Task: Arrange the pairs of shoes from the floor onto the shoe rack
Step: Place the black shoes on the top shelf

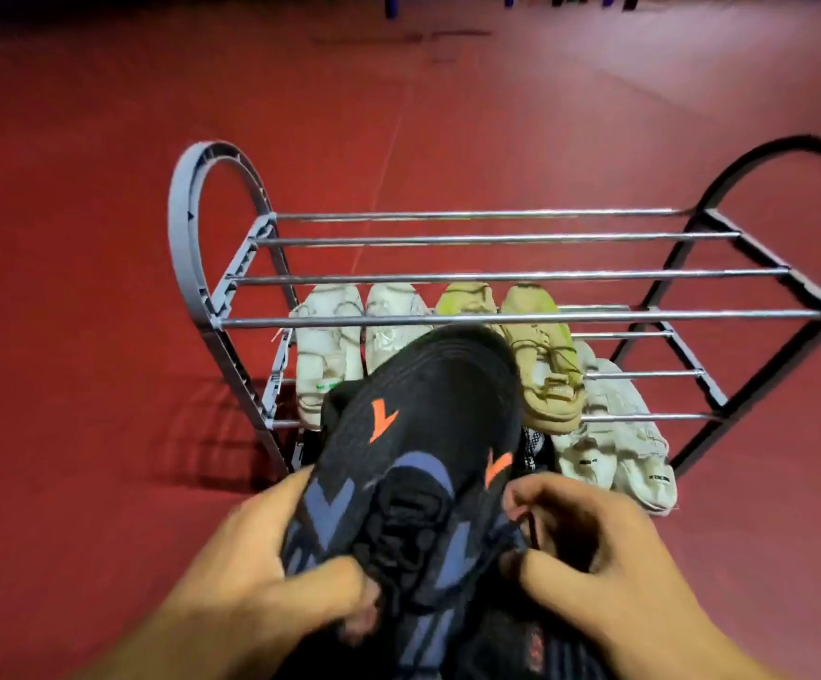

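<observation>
I hold a black shoe (428, 434) with blue and orange marks in front of the shoe rack (496, 274), toe pointing away from me. My left hand (271, 576) grips its left side near the heel. My right hand (590, 547) pinches the lace and collar on its right side. A second black shoe (540, 645) lies partly hidden beneath. On the rack's lower tier stand a white pair (349, 336) and a beige-green pair (540, 365). Another white pair (619, 444) lies at the rack's front right; whether it rests on the bars or the floor I cannot tell.
The rack has grey curved ends (192, 247) and chrome bars; its upper tier holds nothing. Red floor (79, 336) stretches all around. Dark furniture legs (391, 4) stand far at the back.
</observation>
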